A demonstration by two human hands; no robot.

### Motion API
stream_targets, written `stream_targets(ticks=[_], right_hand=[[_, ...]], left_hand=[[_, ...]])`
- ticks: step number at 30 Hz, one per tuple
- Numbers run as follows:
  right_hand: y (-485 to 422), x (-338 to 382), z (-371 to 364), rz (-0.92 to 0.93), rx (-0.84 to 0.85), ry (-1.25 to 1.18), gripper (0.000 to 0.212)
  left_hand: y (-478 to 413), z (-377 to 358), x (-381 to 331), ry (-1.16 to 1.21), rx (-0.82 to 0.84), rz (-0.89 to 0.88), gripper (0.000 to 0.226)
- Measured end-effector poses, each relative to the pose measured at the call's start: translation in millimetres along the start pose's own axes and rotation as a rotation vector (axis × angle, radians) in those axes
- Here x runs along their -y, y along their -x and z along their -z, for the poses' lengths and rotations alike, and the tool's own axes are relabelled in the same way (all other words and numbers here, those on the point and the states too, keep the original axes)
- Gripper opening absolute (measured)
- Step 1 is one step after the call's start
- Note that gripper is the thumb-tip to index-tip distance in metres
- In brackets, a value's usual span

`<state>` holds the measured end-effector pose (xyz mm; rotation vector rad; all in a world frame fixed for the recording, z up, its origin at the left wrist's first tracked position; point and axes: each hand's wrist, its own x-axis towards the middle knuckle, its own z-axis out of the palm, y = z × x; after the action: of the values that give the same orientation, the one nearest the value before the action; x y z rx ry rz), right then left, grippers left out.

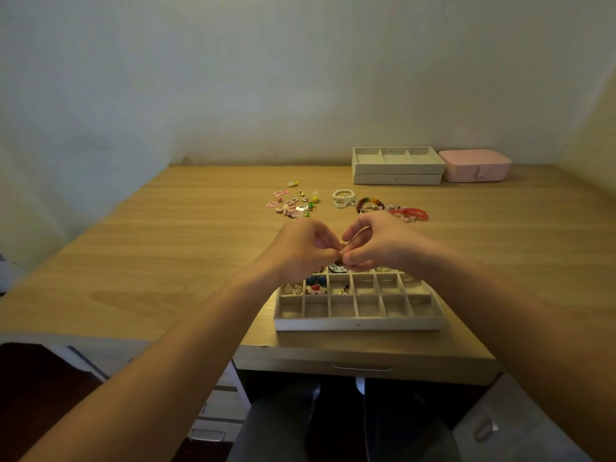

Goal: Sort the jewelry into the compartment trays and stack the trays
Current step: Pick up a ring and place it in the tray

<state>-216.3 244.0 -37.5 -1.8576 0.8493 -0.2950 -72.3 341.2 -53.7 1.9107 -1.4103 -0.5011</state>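
At frame centre a small piece (343,247) is pinched between the curled fingertips of the left hand (300,250) and right hand (378,245), held over the tray (358,324), presumably for release into a free cell; unsorted jewelry (295,205) is spread on the surface (166,261) beyond.

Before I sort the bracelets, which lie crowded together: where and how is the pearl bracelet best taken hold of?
Probably pinch the left arc of the pearl bracelet from above and the left: it lies flat on the table, and its right side sits close to the multicoloured bead bracelet.
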Motion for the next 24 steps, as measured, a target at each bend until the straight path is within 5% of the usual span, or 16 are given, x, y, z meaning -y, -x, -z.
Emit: stream_targets(ticks=[14,24], right_hand=[[0,-4,-22,-0.033,-0.082,0.392,0.019],[-1,-10,-32,0.021,-0.095,0.564,0.015]], left_hand=[[4,-6,11,-0.328,0.067,-0.08,0.021],[7,-15,14,-0.382,0.103,-0.072,0.008]])
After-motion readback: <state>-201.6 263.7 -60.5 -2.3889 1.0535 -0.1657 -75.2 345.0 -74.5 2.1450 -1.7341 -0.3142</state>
